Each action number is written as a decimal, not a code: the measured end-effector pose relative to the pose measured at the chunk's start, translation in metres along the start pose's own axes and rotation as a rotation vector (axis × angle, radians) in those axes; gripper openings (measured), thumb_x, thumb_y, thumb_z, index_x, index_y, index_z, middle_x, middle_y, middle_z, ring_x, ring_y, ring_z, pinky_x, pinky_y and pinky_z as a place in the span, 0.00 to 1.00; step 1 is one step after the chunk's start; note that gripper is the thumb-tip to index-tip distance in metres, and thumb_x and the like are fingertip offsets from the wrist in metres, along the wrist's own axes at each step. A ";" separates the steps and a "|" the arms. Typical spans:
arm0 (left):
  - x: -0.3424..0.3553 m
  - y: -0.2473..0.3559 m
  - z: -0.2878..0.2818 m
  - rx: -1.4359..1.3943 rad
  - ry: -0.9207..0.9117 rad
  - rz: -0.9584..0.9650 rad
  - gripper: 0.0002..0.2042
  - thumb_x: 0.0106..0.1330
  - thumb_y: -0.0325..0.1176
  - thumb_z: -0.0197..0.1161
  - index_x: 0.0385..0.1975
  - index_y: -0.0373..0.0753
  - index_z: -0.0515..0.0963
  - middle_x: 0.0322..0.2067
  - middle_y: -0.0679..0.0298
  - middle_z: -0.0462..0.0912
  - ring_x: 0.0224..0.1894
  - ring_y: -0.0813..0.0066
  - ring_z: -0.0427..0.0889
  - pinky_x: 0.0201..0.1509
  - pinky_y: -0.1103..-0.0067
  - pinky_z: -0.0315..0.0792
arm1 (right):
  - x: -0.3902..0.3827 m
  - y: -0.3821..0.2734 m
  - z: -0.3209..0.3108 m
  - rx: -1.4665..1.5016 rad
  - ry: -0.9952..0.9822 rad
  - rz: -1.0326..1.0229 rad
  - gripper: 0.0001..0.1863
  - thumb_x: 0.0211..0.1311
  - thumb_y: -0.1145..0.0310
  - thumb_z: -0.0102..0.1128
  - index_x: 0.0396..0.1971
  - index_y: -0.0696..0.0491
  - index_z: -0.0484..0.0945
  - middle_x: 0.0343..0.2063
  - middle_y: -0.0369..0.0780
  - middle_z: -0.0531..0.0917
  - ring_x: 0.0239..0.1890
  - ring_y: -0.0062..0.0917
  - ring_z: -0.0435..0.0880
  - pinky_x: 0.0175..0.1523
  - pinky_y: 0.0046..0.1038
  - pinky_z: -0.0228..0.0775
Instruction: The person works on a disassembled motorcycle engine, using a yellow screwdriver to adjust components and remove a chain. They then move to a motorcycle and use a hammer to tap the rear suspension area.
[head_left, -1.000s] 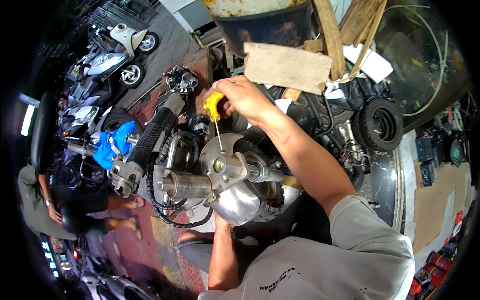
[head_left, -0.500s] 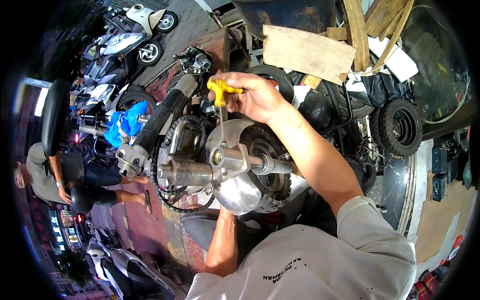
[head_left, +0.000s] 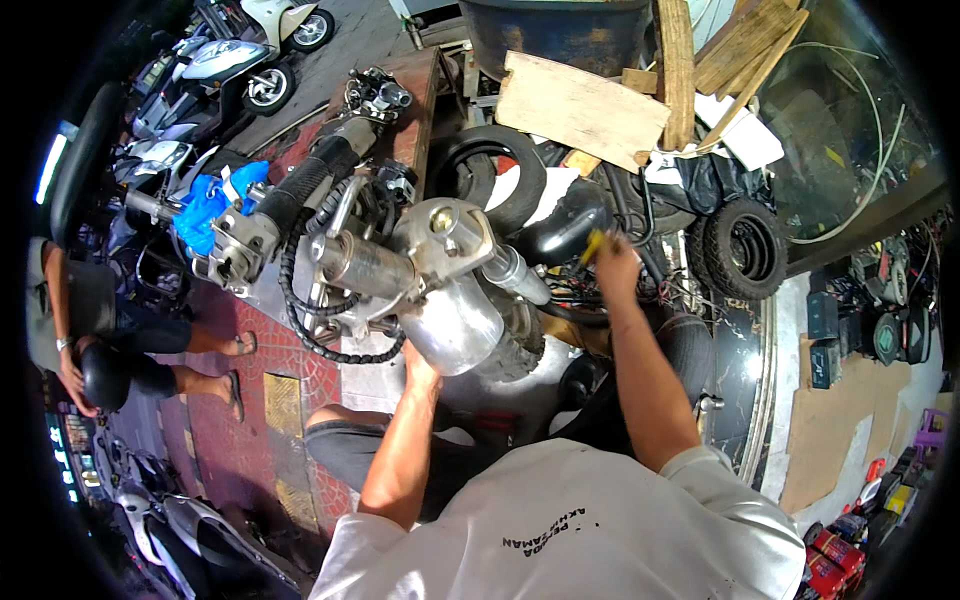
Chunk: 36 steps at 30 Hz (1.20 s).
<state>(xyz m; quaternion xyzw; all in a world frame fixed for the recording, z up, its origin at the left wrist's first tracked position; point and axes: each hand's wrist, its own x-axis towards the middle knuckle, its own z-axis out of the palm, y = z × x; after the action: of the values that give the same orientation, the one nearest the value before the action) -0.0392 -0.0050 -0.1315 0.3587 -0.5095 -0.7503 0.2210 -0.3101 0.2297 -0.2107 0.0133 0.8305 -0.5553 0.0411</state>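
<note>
In front of me stands the front end of a small motorcycle. A silver fork clamp (head_left: 468, 258) with a round bolt hole tops a polished metal fender (head_left: 452, 325) and a knobby wheel (head_left: 522, 345). My left hand (head_left: 422, 372) reaches under the fender, its fingers hidden behind the metal. Out to the right, apart from the clamp, my right hand (head_left: 617, 268) is closed on a yellow T-handle wrench (head_left: 592, 246). Only part of its yellow handle shows; the shaft cannot be made out.
A black braided hose (head_left: 330, 345) loops left of the clamp. Ahead lie a loose tire (head_left: 525, 180), a black rounded part (head_left: 570, 222) and a wooden board (head_left: 580, 108). Stacked tires (head_left: 745, 250) stand right. A person (head_left: 85, 330) with a dark helmet is at left.
My right hand has drawn the T-handle wrench away from the clamp and swung it right and downward. The view has shifted, and the front end appears turned. My left hand stays by the fender.
</note>
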 end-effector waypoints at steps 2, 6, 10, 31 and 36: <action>-0.002 0.000 -0.003 0.030 0.028 -0.021 0.22 0.73 0.43 0.66 0.60 0.35 0.77 0.49 0.64 0.84 0.46 0.75 0.84 0.49 0.75 0.80 | -0.064 0.053 0.022 0.001 -0.164 0.095 0.17 0.69 0.63 0.61 0.48 0.62 0.85 0.42 0.53 0.89 0.46 0.40 0.89 0.54 0.37 0.78; -0.003 0.007 -0.004 0.052 -0.040 -0.008 0.27 0.75 0.45 0.62 0.70 0.40 0.68 0.61 0.63 0.77 0.59 0.71 0.79 0.60 0.73 0.76 | -0.124 -0.002 0.035 0.294 -0.131 0.019 0.23 0.74 0.59 0.59 0.57 0.62 0.80 0.50 0.45 0.86 0.54 0.29 0.83 0.62 0.30 0.70; -0.001 0.008 0.010 0.040 0.032 -0.043 0.26 0.74 0.43 0.64 0.66 0.35 0.72 0.56 0.63 0.80 0.53 0.74 0.80 0.55 0.72 0.75 | -0.120 -0.146 0.013 0.553 -0.200 -0.364 0.21 0.81 0.60 0.49 0.52 0.65 0.80 0.49 0.43 0.85 0.51 0.24 0.82 0.62 0.28 0.69; -0.047 -0.140 -0.018 0.261 -0.022 -0.306 0.17 0.69 0.42 0.67 0.45 0.32 0.84 0.32 0.61 0.86 0.33 0.71 0.83 0.37 0.72 0.76 | -0.140 0.051 0.045 0.510 -0.058 -0.025 0.25 0.76 0.59 0.56 0.16 0.55 0.71 0.16 0.30 0.70 0.21 0.17 0.64 0.29 0.29 0.57; -0.046 -0.134 -0.024 0.317 -0.003 -0.333 0.18 0.68 0.47 0.70 0.39 0.34 0.85 0.28 0.62 0.86 0.25 0.73 0.82 0.28 0.74 0.75 | -0.149 0.072 0.058 0.575 -0.112 0.128 0.23 0.76 0.60 0.56 0.20 0.58 0.79 0.20 0.36 0.80 0.23 0.22 0.74 0.33 0.30 0.66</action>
<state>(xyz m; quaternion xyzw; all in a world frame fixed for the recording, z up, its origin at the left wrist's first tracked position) 0.0136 0.0641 -0.2459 0.4669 -0.5551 -0.6876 0.0342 -0.1539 0.2072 -0.2865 0.0462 0.6332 -0.7637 0.1164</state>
